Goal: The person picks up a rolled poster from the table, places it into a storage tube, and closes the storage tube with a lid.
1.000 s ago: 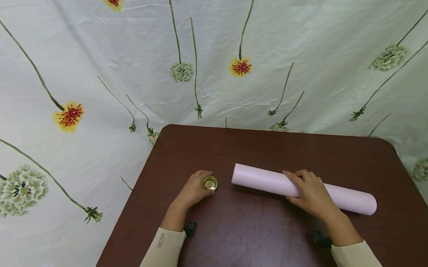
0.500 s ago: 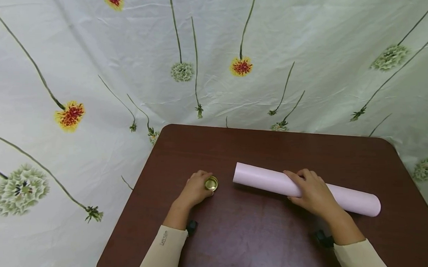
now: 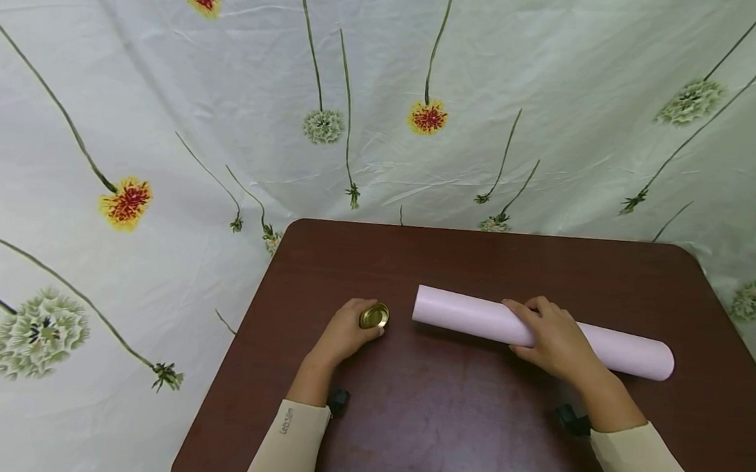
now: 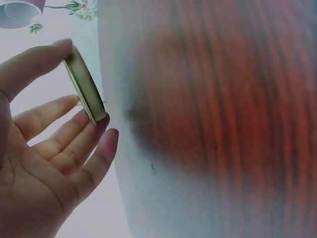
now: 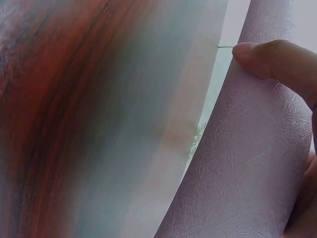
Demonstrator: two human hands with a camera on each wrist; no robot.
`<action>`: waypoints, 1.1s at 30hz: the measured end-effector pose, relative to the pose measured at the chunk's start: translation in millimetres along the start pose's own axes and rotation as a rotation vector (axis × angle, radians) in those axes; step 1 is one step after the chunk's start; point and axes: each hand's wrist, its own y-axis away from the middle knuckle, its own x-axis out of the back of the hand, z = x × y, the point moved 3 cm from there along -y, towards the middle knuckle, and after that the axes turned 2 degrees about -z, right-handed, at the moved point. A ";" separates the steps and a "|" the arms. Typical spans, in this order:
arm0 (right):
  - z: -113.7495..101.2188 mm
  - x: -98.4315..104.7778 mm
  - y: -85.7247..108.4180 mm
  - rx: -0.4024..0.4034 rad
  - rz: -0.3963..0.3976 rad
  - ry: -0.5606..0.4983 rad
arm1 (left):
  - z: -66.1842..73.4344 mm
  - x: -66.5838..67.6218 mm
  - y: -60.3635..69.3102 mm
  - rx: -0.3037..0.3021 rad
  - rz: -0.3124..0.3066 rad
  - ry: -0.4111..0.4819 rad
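A small round gold lid (image 3: 374, 316) with a raised rim is tilted in my left hand (image 3: 346, 329), which pinches it by its edge. In the left wrist view the lid (image 4: 85, 87) appears nearly edge-on, between the thumb and the fingertips, and looks lifted off the table. My right hand (image 3: 553, 337) grips a long pale pink roll (image 3: 462, 315) around its middle, thumb on the near side. Up close in the right wrist view, the roll (image 5: 237, 134) has a finely creased, textured surface. Its left end points toward the lid, a short gap apart.
Both hands work over a dark reddish-brown table (image 3: 421, 401) with rounded corners. Behind and to the left hangs a pale cloth (image 3: 253, 73) printed with dandelions and flowers, reaching the table's back edge.
My left hand has tilted the lid from lying nearly flat and raised it slightly. The roll has shifted a little to the right, with my right hand still around it.
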 end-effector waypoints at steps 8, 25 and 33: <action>0.9 -1.9 2.3 0.005 0.021 0.002 | 6.7 3.4 2.7 0.003 0.018 0.152; -0.7 -8.2 3.1 0.001 0.016 -0.019 | 21.2 -0.8 7.3 0.037 -0.063 0.585; -5.9 -5.7 2.1 0.006 0.016 -0.016 | 34.2 -1.7 9.9 -0.026 -0.118 0.702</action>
